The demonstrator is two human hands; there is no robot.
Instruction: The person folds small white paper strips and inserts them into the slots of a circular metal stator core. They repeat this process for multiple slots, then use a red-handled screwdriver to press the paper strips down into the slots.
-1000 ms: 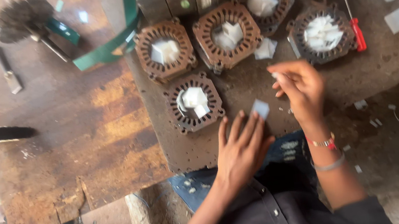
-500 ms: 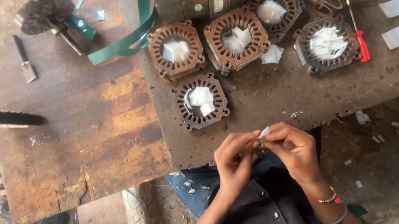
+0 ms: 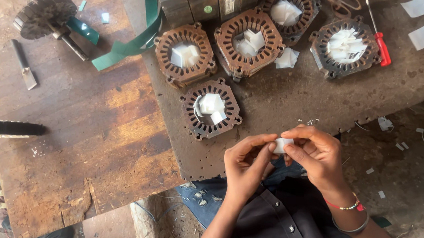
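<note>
Both hands pinch one small white paper slip just off the desk's near edge.

The left hand [image 3: 246,165] and right hand [image 3: 318,155] grip the paper slip [image 3: 281,145] between fingertips; the nearest rusty stator core [image 3: 211,108] lies at 11 o'clock on the desk [image 3: 283,101], nearer the left hand.

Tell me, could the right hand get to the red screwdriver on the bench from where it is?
Probably yes. The right hand pinches a small white paper piece together with the left hand, so it is occupied. But the bench between it and the red screwdriver looks bare, with nothing blocking.
</note>
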